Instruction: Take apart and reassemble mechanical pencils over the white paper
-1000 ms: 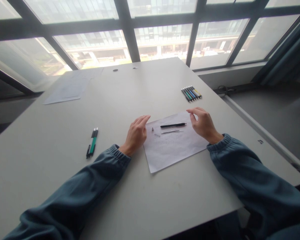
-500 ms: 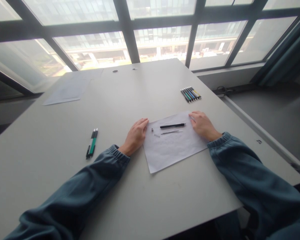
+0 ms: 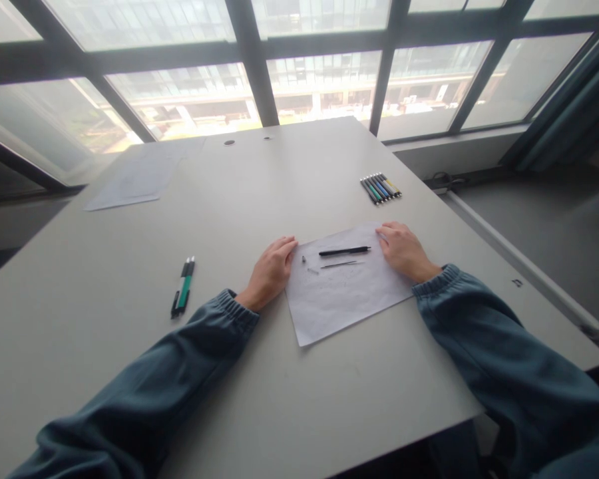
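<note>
From the head view, my left hand (image 3: 271,271) lies flat on the desk (image 3: 289,399), palm down, its fingers (image 3: 284,245) stretched out and released, holding nothing. Their tips rest right at the left edge of the white sheet of paper (image 3: 342,296), which lies in front of me, turned a little askew. My right hand (image 3: 403,250) lies flat too, at the far right corner of that sheet, fingers loose and empty, the fingertips touching the paper.

Between my two hands, on the far half of the sheet, sits the black pen barrel (image 3: 344,251), lying crosswise and nearly level from left to right. Just near of it lies the thin refill (image 3: 340,264), roughly parallel to the barrel and apart from it. To the left of the refill are two tiny parts: a small dark tip piece (image 3: 303,259) and a small pale piece (image 3: 312,270); both are too small for me to tell more. Neither hand touches any of these.

Well off to the left on the bare desk lie two pens (image 3: 184,295) side by side, one green, one dark. Far to the right a row of coloured pens (image 3: 381,187) lies close together. At the far left of the desk rests another sheet (image 3: 130,183). Beyond the desk stand big windows (image 3: 319,86).
</note>
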Demonstrator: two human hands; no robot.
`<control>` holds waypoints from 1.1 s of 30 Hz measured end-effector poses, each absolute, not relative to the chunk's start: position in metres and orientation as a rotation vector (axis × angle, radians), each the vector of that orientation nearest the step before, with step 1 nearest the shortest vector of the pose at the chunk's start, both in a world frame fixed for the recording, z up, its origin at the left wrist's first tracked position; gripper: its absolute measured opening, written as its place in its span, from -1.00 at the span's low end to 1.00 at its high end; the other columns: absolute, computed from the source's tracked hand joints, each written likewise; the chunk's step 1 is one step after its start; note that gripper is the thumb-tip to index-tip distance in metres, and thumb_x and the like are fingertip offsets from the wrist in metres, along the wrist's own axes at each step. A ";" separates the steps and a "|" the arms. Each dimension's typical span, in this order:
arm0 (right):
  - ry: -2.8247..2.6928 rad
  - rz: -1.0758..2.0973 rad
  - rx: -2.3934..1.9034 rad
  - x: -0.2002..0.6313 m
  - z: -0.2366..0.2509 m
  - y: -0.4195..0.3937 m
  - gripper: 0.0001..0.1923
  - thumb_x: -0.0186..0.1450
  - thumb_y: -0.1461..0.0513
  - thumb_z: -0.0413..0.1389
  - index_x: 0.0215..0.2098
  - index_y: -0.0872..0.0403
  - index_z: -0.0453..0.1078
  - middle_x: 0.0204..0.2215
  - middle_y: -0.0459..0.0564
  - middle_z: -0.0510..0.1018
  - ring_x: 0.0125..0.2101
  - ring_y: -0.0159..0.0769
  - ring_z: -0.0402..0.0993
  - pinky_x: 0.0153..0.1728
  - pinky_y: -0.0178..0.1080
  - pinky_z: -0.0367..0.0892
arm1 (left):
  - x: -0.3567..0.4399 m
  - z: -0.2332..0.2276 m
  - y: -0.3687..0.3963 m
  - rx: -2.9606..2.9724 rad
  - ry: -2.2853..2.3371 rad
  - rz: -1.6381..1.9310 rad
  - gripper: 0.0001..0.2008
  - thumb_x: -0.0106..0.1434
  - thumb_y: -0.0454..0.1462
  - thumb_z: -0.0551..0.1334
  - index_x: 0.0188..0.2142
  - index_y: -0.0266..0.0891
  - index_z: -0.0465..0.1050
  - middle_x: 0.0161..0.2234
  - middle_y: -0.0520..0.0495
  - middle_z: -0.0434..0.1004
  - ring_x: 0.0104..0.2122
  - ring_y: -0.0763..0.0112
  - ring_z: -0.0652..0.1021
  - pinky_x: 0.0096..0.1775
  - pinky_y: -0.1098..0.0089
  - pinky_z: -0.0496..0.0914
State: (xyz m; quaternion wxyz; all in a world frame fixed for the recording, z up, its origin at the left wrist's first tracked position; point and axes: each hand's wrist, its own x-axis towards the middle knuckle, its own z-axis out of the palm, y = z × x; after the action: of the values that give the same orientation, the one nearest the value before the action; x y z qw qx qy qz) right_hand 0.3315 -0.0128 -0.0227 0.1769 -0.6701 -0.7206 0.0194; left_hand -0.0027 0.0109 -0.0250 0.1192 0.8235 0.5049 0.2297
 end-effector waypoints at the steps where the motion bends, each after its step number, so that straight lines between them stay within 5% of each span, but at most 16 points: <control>1: -2.038 0.057 -1.895 0.332 -0.023 -0.013 -0.68 0.40 0.27 -0.01 0.01 0.13 0.51 0.10 0.21 0.51 0.10 0.01 0.38 0.15 -0.02 0.30 | -0.003 -0.025 0.011 2.406 1.477 0.670 -0.60 0.43 -0.28 0.04 0.15 -0.24 0.48 0.26 -0.13 0.42 0.29 0.23 0.38 0.36 0.17 0.22; 16: -2.024 0.055 -1.824 0.334 -0.026 -0.012 -0.68 0.38 0.29 0.00 0.01 0.08 0.51 0.02 0.22 0.54 0.04 0.04 0.40 0.10 0.04 0.33 | -0.002 -0.023 0.010 2.479 1.407 0.888 -0.58 0.40 -0.38 0.05 0.17 -0.20 0.45 0.23 -0.14 0.44 0.26 0.18 0.38 0.31 0.03 0.27; 22: -1.890 0.028 -1.811 0.329 -0.022 -0.014 -0.50 0.35 0.35 -0.02 0.23 0.13 0.39 0.17 0.28 0.39 0.07 0.06 0.40 0.08 0.06 0.36 | 0.005 -0.011 0.001 2.510 1.336 1.016 -0.84 0.38 -0.25 0.23 -0.09 -0.15 0.57 0.04 -0.10 0.54 0.06 0.18 0.48 0.16 0.06 0.37; 33: -2.054 0.154 -1.327 0.301 0.002 -0.028 -0.83 0.40 0.26 0.11 -0.25 0.05 0.57 -0.28 0.06 0.57 -0.20 -0.14 0.46 -0.08 -0.11 0.37 | 0.007 -0.010 -0.001 2.659 1.100 0.955 -0.84 0.35 -0.12 0.30 -0.25 -0.04 0.68 -0.25 -0.08 0.46 -0.21 0.28 0.42 -0.09 0.20 0.38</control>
State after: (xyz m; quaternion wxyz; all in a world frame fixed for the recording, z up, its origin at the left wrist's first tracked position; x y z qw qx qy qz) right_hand 0.3013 -0.0275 0.0024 0.3387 -0.5094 -0.7888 0.0591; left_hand 0.0072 -0.0012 -0.0099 0.0548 0.8757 0.3624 0.3144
